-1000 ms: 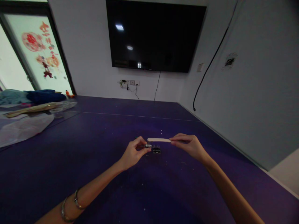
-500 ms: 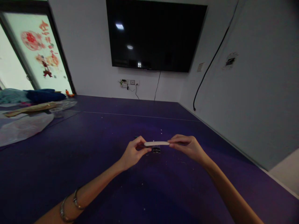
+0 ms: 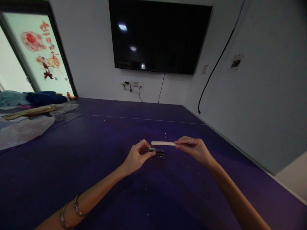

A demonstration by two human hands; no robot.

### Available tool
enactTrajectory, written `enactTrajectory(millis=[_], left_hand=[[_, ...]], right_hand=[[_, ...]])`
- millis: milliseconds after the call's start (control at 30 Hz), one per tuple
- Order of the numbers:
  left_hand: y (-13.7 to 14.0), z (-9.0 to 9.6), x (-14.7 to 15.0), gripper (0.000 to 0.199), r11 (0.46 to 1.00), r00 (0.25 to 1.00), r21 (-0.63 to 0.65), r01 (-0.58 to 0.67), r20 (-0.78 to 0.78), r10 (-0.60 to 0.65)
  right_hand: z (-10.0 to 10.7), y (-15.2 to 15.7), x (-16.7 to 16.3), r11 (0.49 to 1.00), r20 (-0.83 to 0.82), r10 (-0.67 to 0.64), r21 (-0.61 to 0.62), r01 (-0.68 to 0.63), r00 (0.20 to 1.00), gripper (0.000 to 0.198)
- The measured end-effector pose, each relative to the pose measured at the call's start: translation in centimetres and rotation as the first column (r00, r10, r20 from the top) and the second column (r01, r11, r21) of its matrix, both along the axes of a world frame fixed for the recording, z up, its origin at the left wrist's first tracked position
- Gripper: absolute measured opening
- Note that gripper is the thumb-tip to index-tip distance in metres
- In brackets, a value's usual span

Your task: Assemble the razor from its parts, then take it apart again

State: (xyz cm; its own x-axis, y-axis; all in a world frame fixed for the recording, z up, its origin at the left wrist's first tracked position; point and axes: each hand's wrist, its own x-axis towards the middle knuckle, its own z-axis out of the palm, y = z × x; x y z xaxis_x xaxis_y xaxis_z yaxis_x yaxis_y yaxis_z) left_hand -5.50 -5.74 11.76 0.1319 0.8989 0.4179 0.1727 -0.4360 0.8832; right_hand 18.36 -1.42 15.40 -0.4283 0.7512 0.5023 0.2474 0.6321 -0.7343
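Note:
Between the fingertips of my left hand (image 3: pixel 138 157) is a small dark, shiny piece (image 3: pixel 152 149); its exact kind is too small to make out. My right hand (image 3: pixel 193 149) pinches one end of a slim, off-white, slightly curved stick (image 3: pixel 163 143). The stick's rounded free end points left, just above the shiny piece. Below the stick, close to my left fingertips, a small dark block-like object with light marks (image 3: pixel 160 153) lies on the purple surface (image 3: pixel 153 198).
Plastic sheeting (image 3: pixel 28 129), a long tan piece (image 3: pixel 33 111) and blue cloth (image 3: pixel 46 96) lie at the far left. White specks dot the surface. A black cable (image 3: pixel 214 68) hangs by the right wall, and a television (image 3: pixel 160 36) is on the wall ahead.
The off-white stick has risen a little and shifted right with my right hand. The shiny piece in my left fingers now shows beneath it. My left hand has stayed nearly still.

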Motion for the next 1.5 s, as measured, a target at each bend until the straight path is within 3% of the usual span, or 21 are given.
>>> enactTrajectory(millis=[133,300,467,600,767,900,1100,1300,1500], left_hand=[[0.0,0.0,-0.1,0.019,1.000,1.000,0.002,-0.006,0.002,0.006],[-0.1,0.1,-0.1,0.019,1.000,1.000,-0.001,0.019,0.020,-0.019],[-0.2,0.3,0.0,0.017,1.000,1.000,0.009,-0.009,-0.018,0.009],[-0.1,0.3,-0.2,0.017,1.000,1.000,-0.005,-0.005,-0.003,0.005],[0.2,-0.1,-0.4,0.018,1.000,0.999,0.011,-0.008,-0.035,0.008],[0.2,-0.2,-0.3,0.019,1.000,1.000,-0.008,-0.003,-0.024,0.002],[0.2,-0.3,-0.3,0.018,1.000,0.999,0.001,-0.003,-0.046,0.003],[0.3,-0.3,-0.3,0.019,1.000,1.000,-0.002,-0.003,-0.025,0.003],[0.1,0.1,-0.2,0.017,1.000,0.999,0.025,-0.016,-0.043,0.017]], right_hand=[[0.1,-0.2,-0.2,0.999,0.019,0.052,0.001,-0.053,0.998,0.016],[0.0,-0.1,-0.2,1.000,-0.020,-0.023,0.003,0.023,1.000,0.018],[0.3,-0.4,-0.2,0.999,0.012,0.045,0.026,-0.045,0.999,0.015],[0.8,-0.7,0.1,0.998,0.015,-0.031,0.063,0.030,0.999,0.014],[1.3,-1.2,0.0,0.995,0.057,-0.007,0.104,0.001,0.998,0.015],[1.2,-1.0,0.1,0.990,0.049,-0.067,0.126,0.060,0.997,0.015],[1.0,-1.0,-0.1,0.993,0.082,-0.012,0.115,0.003,0.997,0.016],[0.8,-0.7,0.0,0.992,0.056,-0.075,0.105,0.069,0.996,0.015],[0.8,-0.8,0.0,0.998,0.065,-0.016,0.066,0.012,0.998,0.016]])
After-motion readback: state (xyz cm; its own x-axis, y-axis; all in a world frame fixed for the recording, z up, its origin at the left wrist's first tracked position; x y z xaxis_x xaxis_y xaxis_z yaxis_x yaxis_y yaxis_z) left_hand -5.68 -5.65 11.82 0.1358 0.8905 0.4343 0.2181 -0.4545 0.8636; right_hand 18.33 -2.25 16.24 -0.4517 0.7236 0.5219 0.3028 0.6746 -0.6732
